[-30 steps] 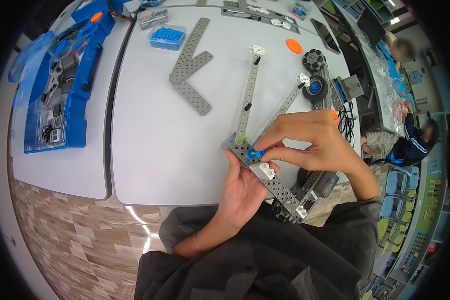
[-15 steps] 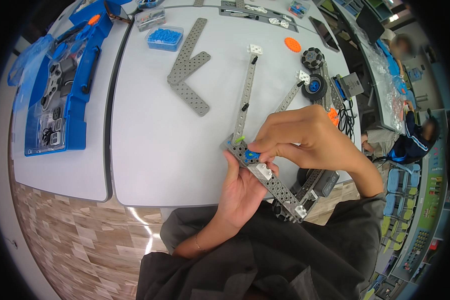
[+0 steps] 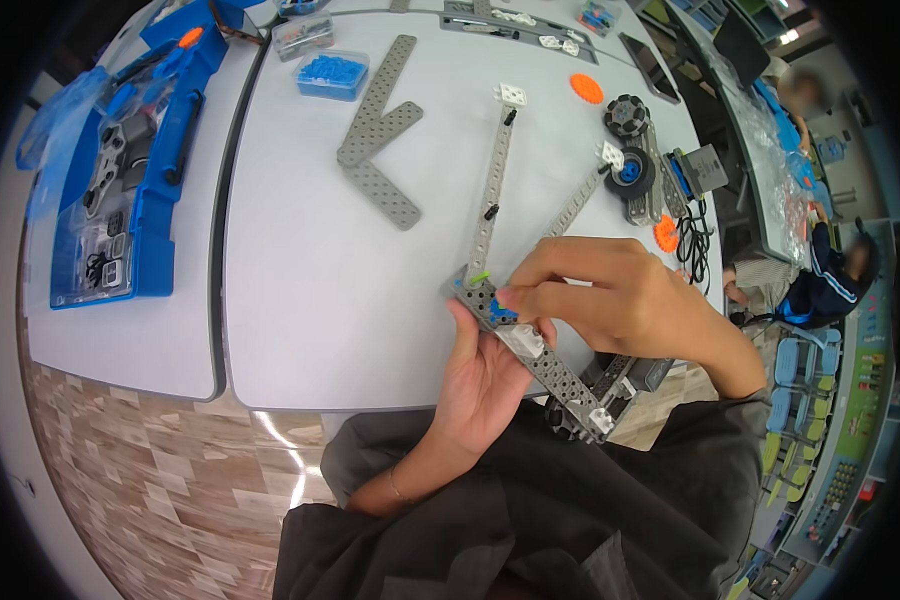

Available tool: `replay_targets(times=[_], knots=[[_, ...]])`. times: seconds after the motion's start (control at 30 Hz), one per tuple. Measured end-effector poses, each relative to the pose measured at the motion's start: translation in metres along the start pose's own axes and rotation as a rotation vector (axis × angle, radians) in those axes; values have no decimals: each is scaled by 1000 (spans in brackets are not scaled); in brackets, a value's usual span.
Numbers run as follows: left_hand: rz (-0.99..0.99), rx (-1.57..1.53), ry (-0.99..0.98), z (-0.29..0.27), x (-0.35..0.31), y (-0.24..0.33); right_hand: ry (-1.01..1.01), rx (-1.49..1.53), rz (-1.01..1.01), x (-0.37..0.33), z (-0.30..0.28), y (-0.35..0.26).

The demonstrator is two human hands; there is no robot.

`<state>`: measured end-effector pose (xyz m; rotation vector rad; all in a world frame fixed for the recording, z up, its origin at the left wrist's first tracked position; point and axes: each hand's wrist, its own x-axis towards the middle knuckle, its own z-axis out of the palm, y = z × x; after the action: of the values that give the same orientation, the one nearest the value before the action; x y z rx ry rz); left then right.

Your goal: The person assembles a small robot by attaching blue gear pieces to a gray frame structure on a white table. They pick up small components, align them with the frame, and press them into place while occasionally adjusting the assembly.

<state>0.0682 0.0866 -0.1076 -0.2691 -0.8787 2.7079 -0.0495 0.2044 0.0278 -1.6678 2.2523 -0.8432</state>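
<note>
A grey perforated plastic frame (image 3: 560, 385), with long beams reaching away over the table, hangs partly past its near edge. My left hand (image 3: 475, 400) grips it from below near the corner, thumb along the left side. Above that corner my right hand (image 3: 610, 295) is closed in a pinch, its fingertips touching or just over a cluster of blue pegs (image 3: 502, 309); whatever lies between them is too small to make out. A thin green piece (image 3: 480, 277) sits at the beam's base. White connectors (image 3: 512, 95) cap the beam ends.
Left of the frame lie grey perforated beams (image 3: 385, 115) and a box of blue pegs (image 3: 332, 75). At right are a black-tyred wheel (image 3: 630, 174), an orange gear (image 3: 586, 88), a dark phone (image 3: 649, 68) and black cables (image 3: 698, 235). A blue case (image 3: 153, 245) stands on the left table.
My right hand has dropped slightly and its knuckles have turned toward me, uncovering more of the beam and orange gear behind it. The left hand keeps its grip.
</note>
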Motion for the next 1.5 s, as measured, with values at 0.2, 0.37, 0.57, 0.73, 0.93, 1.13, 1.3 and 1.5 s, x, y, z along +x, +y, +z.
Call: replay_targets(times=[0.2, 0.37, 0.57, 0.73, 0.93, 1.13, 1.3, 1.5], knots=[[-51, 958, 130, 34, -50, 10, 129, -10, -105, 3, 8, 9], [447, 2208, 184, 92, -68, 30, 97, -28, -45, 2, 7, 6], [873, 2594, -188, 87, -15, 29, 86, -76, -42, 2, 4, 3], [818, 2666, -179, 79, -14, 33, 100, -69, -11, 0, 7, 2], [899, 2360, -203, 60, -5, 28, 84, -90, -26, -1, 5, 0], [997, 2326, -259, 54, -1, 29, 82, -45, 44, 1, 3, -5], [1108, 2375, -324, 54, 0, 28, 35, -42, 128, 4, -1, -14], [1014, 2382, -308, 60, 0, 29, 30, 18, 166, 4, -5, -11]])
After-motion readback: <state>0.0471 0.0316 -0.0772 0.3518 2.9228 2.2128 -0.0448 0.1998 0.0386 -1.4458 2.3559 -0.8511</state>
